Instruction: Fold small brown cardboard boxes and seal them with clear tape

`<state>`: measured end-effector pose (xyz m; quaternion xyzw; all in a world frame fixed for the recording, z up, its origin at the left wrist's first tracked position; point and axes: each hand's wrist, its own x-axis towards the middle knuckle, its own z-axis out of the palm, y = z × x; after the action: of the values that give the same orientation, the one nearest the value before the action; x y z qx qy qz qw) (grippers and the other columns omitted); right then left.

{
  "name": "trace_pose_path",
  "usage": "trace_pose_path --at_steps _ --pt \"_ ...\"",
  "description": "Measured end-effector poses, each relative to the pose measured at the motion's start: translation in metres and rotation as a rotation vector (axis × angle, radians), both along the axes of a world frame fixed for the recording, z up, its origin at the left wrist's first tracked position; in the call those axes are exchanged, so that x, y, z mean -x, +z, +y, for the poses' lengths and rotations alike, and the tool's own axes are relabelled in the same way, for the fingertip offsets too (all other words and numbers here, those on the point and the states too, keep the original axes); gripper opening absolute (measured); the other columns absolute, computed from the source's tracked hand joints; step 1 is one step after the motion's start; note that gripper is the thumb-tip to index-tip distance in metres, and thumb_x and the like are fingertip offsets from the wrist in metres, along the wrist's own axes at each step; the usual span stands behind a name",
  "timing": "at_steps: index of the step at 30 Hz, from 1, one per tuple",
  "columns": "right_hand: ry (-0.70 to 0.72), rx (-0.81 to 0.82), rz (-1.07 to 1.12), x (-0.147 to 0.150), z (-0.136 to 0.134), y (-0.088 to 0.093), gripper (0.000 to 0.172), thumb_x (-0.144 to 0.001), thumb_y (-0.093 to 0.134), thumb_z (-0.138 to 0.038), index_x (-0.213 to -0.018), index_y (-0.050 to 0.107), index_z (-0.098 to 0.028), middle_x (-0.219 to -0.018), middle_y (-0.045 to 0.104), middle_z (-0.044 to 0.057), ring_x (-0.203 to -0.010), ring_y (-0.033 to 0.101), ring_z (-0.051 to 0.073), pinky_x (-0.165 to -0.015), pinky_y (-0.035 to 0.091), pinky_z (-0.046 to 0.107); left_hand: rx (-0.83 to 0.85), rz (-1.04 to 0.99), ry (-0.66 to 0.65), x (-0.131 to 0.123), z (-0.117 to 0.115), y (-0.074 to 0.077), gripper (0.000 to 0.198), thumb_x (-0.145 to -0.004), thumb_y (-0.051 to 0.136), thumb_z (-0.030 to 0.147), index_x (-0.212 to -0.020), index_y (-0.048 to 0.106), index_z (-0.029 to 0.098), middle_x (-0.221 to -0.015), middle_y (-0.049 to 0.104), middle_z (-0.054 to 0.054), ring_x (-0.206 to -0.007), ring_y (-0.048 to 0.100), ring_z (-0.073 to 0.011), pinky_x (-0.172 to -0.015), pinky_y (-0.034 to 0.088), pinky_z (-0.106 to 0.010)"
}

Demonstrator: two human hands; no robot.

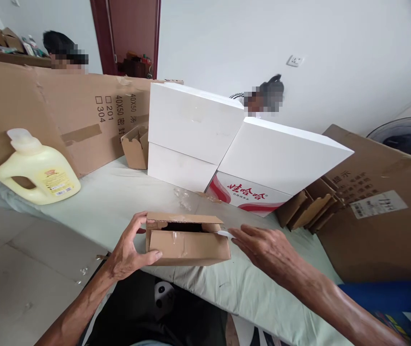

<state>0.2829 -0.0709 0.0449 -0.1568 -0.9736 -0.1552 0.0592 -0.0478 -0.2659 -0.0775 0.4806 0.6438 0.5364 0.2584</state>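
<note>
A small brown cardboard box sits near the front edge of the cloth-covered table. Its top flaps are partly raised, and a dark gap shows between them. My left hand grips the box's left end, thumb on the front and fingers at the back. At the right end, my right hand is closed around a thin whitish strip-like piece, whose tip meets the flap's corner. Most of that piece is hidden in my fingers, so its kind is unclear. Clear tape crosses the front flap.
White cartons stand behind the box, beside a small open cardboard box. A pale yellow jug is at left. Large cardboard sheets flank the table. Folded brown boxes lean at right. Two people are partly visible beyond.
</note>
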Motion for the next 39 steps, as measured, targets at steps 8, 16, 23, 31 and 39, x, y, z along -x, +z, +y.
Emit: trace_pose_path --at_steps 8,16,23,31,39 --pt "-0.332 0.158 0.434 -0.083 0.028 -0.138 0.044 -0.117 0.035 -0.044 -0.119 0.074 -0.022 -0.101 0.083 0.011 -0.083 0.079 0.025 -0.068 0.058 0.034 0.041 0.143 -0.086 0.015 0.000 0.010 0.065 -0.085 0.078 0.062 -0.139 0.062 0.030 -0.162 0.051 -0.013 -0.148 0.055 -0.0420 -0.115 0.055 -0.059" --pt "-0.321 0.144 0.657 -0.080 0.014 -0.196 0.040 -0.115 0.044 -0.046 -0.115 0.075 -0.021 -0.103 0.078 0.014 -0.096 0.075 0.030 -0.086 0.062 0.045 0.008 0.548 -0.184 0.041 0.003 0.032 0.051 -0.093 0.079 0.055 -0.135 0.071 0.028 -0.168 0.050 -0.015 -0.151 0.055 -0.0404 -0.119 0.055 -0.055" --pt "0.108 0.316 0.722 0.038 -0.040 -0.067 0.023 -0.111 0.058 -0.022 -0.132 0.068 -0.021 -0.125 0.075 0.015 -0.118 0.066 0.029 -0.100 0.053 0.047 -0.089 0.844 -0.164 0.016 0.014 0.060 0.026 -0.106 0.064 0.042 -0.122 0.077 0.028 -0.156 0.063 -0.013 -0.142 0.062 -0.0363 -0.111 0.057 -0.053" --pt "0.087 0.331 0.527 0.091 -0.039 -0.068 0.025 -0.115 0.052 -0.028 -0.125 0.072 -0.018 -0.112 0.074 0.012 -0.107 0.059 0.027 -0.094 0.044 0.041 -0.185 0.988 -0.120 -0.006 0.019 0.065 0.019 -0.106 0.064 0.029 -0.118 0.077 0.022 -0.144 0.069 -0.015 -0.140 0.062 -0.0374 -0.108 0.054 -0.056" --pt "0.052 0.335 0.527 0.091 -0.037 -0.068 0.024 -0.116 0.052 -0.026 -0.111 0.074 -0.018 -0.101 0.070 0.009 -0.099 0.053 0.025 -0.087 0.039 0.038 -0.265 1.035 -0.052 -0.018 0.018 0.058 0.020 -0.105 0.065 0.023 -0.121 0.078 0.024 -0.143 0.071 -0.014 -0.142 0.062 -0.0381 -0.112 0.050 -0.057"
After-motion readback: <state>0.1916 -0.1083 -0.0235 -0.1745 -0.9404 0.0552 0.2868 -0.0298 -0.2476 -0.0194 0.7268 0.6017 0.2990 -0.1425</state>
